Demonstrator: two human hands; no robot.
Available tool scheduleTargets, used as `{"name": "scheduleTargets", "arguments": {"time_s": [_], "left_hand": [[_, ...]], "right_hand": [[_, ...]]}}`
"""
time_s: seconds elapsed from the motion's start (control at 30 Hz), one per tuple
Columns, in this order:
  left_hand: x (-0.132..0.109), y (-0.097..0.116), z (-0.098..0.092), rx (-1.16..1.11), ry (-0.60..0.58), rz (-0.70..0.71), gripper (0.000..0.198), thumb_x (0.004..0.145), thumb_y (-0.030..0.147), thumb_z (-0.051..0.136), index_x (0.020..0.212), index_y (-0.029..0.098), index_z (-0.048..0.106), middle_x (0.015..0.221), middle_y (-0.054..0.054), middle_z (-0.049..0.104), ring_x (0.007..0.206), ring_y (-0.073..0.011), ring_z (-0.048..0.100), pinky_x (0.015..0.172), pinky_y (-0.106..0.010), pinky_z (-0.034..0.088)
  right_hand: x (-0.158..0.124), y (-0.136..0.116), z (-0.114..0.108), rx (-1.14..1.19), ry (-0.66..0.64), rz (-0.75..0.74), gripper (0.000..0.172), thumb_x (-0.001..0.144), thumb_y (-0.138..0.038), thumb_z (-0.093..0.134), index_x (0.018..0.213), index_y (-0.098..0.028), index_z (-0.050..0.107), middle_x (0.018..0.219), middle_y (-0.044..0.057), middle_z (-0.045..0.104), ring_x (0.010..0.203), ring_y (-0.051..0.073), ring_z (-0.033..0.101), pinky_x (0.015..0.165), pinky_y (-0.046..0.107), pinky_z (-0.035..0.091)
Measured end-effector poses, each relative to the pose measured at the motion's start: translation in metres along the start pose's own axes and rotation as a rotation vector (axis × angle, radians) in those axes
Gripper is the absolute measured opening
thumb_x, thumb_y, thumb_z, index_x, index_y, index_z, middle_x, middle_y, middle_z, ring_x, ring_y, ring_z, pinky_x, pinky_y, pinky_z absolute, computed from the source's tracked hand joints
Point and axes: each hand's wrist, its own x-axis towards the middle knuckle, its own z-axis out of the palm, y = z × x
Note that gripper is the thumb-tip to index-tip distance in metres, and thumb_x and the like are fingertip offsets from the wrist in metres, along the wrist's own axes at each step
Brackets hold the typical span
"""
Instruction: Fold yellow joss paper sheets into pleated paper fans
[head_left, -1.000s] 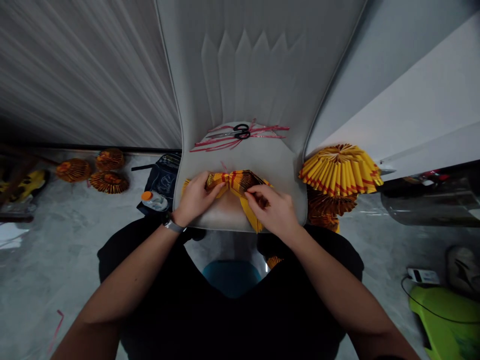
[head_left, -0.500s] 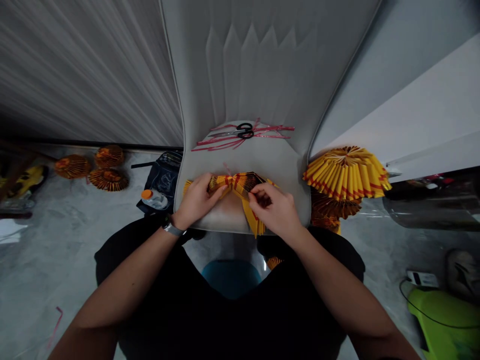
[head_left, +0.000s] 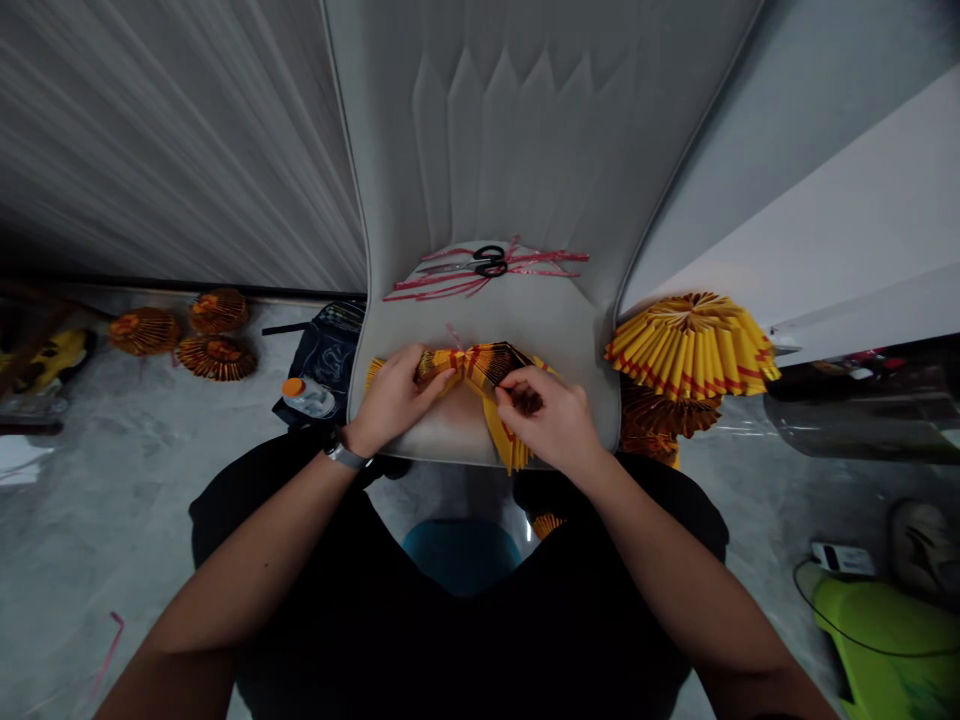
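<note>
A pleated yellow and red paper bundle [head_left: 480, 362], pinched at its middle with a pink tie, lies across the front of the grey chair seat [head_left: 540, 315]. My left hand [head_left: 397, 395] is wrapped round its left part. On the right part, my right hand [head_left: 549, 412] pinches a fold between thumb and fingers, and some pleats hang down beside it. Further back on the seat are black-handled scissors [head_left: 489, 262] on pink plastic strips [head_left: 431, 292].
Fanned yellow paper pieces [head_left: 694, 345] are stacked right of the chair. Several round pleated pieces [head_left: 217, 358] sit on the floor at left, near a dark bag [head_left: 330, 350] and an orange-capped bottle [head_left: 309, 398]. A green stool [head_left: 885, 630] stands at lower right.
</note>
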Motion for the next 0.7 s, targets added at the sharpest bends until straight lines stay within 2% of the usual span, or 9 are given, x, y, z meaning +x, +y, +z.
{"name": "scheduleTargets", "arguments": {"time_s": [0.33, 0.57, 0.7], "left_hand": [[0.001, -0.0002, -0.0006, 0.006, -0.006, 0.001, 0.026, 0.1, 0.043, 0.064, 0.088, 0.024, 0.051, 0.08, 0.0, 0.055, 0.074, -0.0195, 0.053, 0.067, -0.033, 0.04], [0.0015, 0.0003, -0.0027, 0.015, -0.008, 0.011, 0.027, 0.1, 0.043, 0.065, 0.087, 0.024, 0.051, 0.079, 0.001, 0.055, 0.074, -0.0198, 0.055, 0.069, -0.033, 0.043], [0.0059, 0.0032, -0.0078, -0.049, -0.038, 0.066, 0.024, 0.099, 0.045, 0.068, 0.106, 0.023, 0.061, 0.098, -0.004, 0.069, 0.091, -0.0231, 0.065, 0.083, -0.037, 0.052]], "right_hand": [[0.002, 0.0007, -0.0028, 0.057, -0.016, 0.051, 0.01, 0.09, -0.028, 0.063, 0.095, -0.024, 0.07, 0.072, -0.001, 0.073, 0.057, 0.014, 0.065, 0.059, 0.026, 0.054], [0.0015, 0.0009, -0.001, 0.022, -0.015, 0.043, 0.01, 0.089, -0.027, 0.066, 0.097, -0.023, 0.071, 0.072, -0.001, 0.073, 0.059, 0.014, 0.067, 0.063, 0.027, 0.055], [0.003, 0.0015, -0.0005, -0.027, -0.028, 0.048, 0.011, 0.091, -0.03, 0.068, 0.097, -0.023, 0.073, 0.076, 0.001, 0.076, 0.062, 0.016, 0.069, 0.066, 0.029, 0.056]]}}
